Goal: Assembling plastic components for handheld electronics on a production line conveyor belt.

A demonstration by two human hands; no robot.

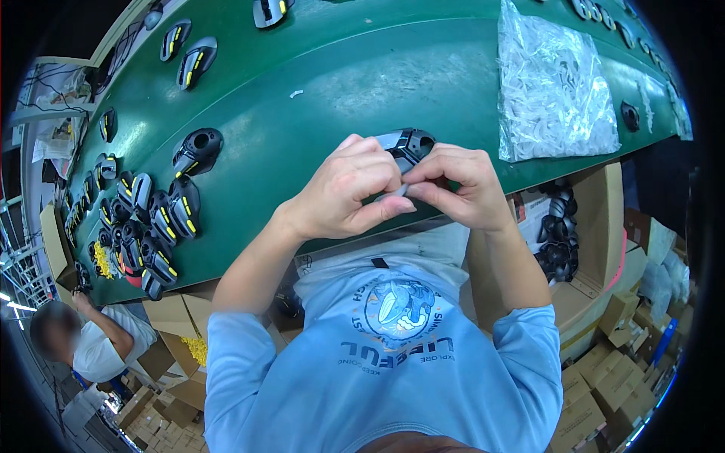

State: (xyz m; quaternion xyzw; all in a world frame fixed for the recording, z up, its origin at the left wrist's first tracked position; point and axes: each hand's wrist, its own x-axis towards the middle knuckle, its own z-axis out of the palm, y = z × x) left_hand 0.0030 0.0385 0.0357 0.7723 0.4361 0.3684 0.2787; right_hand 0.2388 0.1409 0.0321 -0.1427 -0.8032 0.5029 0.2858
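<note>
Hands meet over the near edge of the green tabletop [362, 83], fingers curled together around one small work piece. The left hand [349, 189] pinches with thumb and forefinger at a slim grey strip [396, 192] that juts from between the two hands; the right hand [461, 185] closes from the other side, its fingers bent tightly over the same spot. Just above the knuckles, touching both hands, sits a black plastic housing [408, 143] with a glossy curved shell and a round opening at its far end. How the grey strip joins the housing is hidden by the fingers.

Left of the hands lies another black housing [197, 150] with a round hole, well apart from them. Farther left, a crowded cluster of black-and-yellow moulded parts [155, 219] rests on the tabletop, smooth and rounded, some with red accents. To the right of the hands lies a clear plastic bag [553, 87], crinkled and filled with small white pieces. Below it, right of the right hand, an open cardboard box [596, 226] holds more dark shells [559, 238]. The tabletop surface looks matte and scuffed.
</note>
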